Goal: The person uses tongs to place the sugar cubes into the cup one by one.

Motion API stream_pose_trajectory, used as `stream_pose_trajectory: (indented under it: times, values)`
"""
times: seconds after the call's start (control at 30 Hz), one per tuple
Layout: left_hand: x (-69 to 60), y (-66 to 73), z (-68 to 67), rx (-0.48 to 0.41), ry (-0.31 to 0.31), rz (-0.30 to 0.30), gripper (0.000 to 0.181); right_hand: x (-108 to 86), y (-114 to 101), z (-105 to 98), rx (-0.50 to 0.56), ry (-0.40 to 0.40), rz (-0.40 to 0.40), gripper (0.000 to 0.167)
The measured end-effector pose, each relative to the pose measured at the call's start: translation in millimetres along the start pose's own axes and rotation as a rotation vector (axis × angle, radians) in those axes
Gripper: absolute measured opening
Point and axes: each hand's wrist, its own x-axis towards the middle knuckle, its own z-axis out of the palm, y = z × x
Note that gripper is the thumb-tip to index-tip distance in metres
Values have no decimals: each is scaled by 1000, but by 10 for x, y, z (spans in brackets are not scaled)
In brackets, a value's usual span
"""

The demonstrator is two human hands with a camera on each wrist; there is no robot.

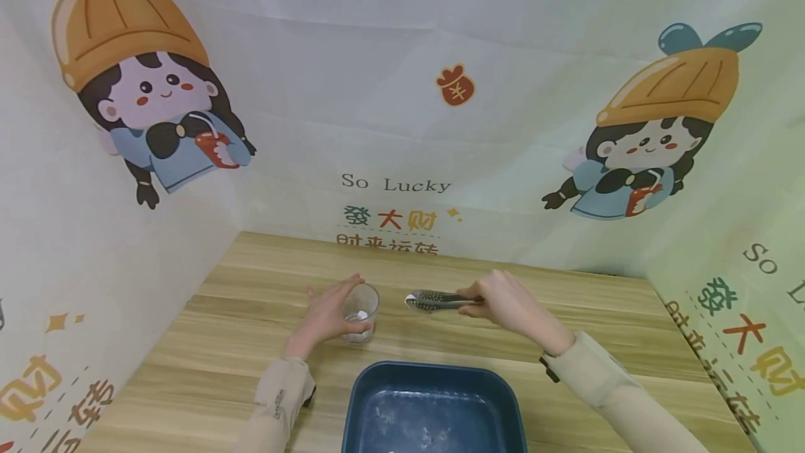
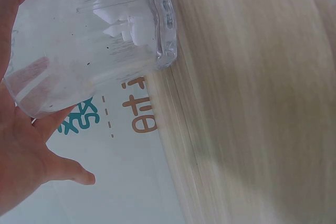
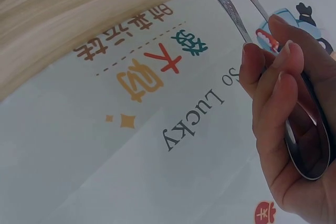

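A clear drinking glass stands on the wooden table, and my left hand holds it with thumb and fingers spread round its upper part. White pieces lie in the bottom of the glass in the left wrist view. To the right of it, my right hand grips a pair of metal tongs, held level with the tips pointing left towards the glass. Something small and white shows between the tong tips; its kind is too small to tell. In the right wrist view, fingers wrap the tongs' arms.
A dark blue rectangular tray sits on the table near me, below both hands. The wooden table top runs back to a printed cloth wall, which also rises at both sides.
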Motion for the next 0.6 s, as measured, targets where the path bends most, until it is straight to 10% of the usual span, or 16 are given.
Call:
stream_pose_trajectory:
  times: [0.6]
  values:
    - [-2,-8,0,2,-15,-8,86,272,-62,106,-66,37,-20,28]
